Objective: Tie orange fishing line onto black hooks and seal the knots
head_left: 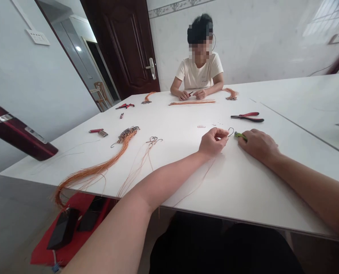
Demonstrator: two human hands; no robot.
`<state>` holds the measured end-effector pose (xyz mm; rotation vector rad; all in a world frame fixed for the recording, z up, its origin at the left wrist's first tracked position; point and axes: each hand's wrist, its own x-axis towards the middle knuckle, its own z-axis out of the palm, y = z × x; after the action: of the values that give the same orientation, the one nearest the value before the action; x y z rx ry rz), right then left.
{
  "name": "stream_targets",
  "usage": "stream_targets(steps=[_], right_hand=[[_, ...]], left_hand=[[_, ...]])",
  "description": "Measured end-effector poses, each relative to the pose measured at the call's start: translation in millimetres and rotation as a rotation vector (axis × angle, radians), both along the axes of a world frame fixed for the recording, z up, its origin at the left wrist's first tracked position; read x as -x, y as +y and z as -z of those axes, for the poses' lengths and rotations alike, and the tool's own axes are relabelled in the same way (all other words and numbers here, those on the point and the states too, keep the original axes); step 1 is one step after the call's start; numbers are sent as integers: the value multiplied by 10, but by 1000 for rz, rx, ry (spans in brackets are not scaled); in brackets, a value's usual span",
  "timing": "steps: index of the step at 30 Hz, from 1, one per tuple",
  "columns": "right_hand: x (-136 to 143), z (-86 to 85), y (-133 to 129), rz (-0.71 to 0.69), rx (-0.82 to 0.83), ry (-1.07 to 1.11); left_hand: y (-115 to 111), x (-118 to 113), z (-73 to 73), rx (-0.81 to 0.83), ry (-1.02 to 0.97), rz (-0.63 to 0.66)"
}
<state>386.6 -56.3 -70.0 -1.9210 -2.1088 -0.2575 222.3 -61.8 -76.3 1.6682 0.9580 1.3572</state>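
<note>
My left hand (214, 141) pinches a dark fishing hook (231, 132) between thumb and fingertips, its bend pointing right. A thin orange line (199, 185) trails from under this hand toward the table's front edge. Close by on the right, my right hand (257, 144) is closed around a small green lighter (240, 136), its end toward the hook; the two are slightly apart. Most of the lighter is hidden by my fingers. Red-handled pliers (247, 117) lie just beyond my right hand. A small reddish oval mark (201, 126) and tiny scraps are beyond my left hand.
On the white table (163, 118) lie a large bundle of hooks (128, 134) with orange lines, a smaller bunch (152, 140), and more pliers (125, 106). A maroon flask (21, 133) stands at left. Opposite, a person (200, 70) works beside orange lines (192, 102).
</note>
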Motion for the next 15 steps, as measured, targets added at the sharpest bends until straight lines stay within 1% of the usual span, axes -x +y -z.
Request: stream_targets(steps=[8,15], right_hand=[[-15,-25,-18,-3,3,-25],[20,-62,-28,-27,-13,3]], left_hand=[[-20,-7,-51,-28,10,-101],[-76,24,-88,-48,48,-124]])
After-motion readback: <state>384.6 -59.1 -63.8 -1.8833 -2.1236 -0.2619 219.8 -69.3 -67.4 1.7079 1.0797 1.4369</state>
